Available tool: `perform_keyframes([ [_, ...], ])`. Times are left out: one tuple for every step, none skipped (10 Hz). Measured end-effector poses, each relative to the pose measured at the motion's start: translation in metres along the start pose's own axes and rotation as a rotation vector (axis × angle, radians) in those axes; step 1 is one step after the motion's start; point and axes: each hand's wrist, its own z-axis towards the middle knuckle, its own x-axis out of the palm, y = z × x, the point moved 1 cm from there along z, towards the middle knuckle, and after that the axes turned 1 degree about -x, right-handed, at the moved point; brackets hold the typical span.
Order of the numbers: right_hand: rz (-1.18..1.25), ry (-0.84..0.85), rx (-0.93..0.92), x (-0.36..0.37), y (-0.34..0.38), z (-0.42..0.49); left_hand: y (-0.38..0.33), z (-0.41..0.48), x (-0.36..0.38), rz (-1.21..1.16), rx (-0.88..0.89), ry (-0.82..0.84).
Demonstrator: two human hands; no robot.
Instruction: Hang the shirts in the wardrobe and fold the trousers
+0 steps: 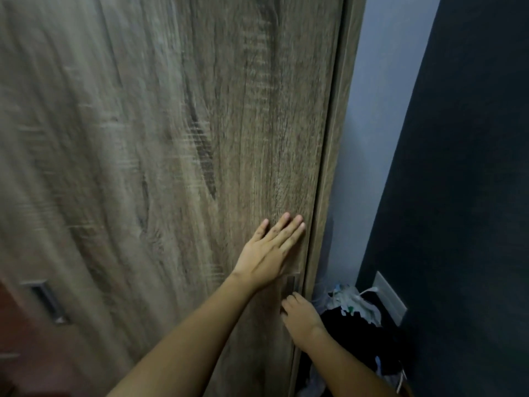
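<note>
A wood-grain wardrobe sliding door [177, 144] fills most of the view and is blurred. My left hand [270, 250] lies flat against the door near its right edge, fingers straight. Just below it, my right hand [300, 313] has its fingers curled into the recessed metal handle [290, 285] at that edge. A second recessed handle [47, 300] shows on the panel at the lower left. No shirts or trousers on hangers are in view.
The wardrobe's side frame [335, 156] meets a pale wall [372, 124]. A dark wall [463, 181] with a white switch plate [390, 298] stands on the right. A pile of dark and white clothes [357, 319] sits in the corner below.
</note>
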Motion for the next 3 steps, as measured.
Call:
perform_keyframes([
  [0.089,-0.111,0.047,-0.006,0.005,-0.012,0.007,-0.01,-0.016,-0.053,-0.007,0.043],
  [0.275,-0.403,0.212,-0.044,0.011,-0.027,0.033,-0.045,-0.037,-0.1,-0.082,0.144],
  [0.346,-0.424,0.306,-0.076,0.014,-0.034,0.058,-0.063,-0.056,-0.093,-0.165,0.157],
])
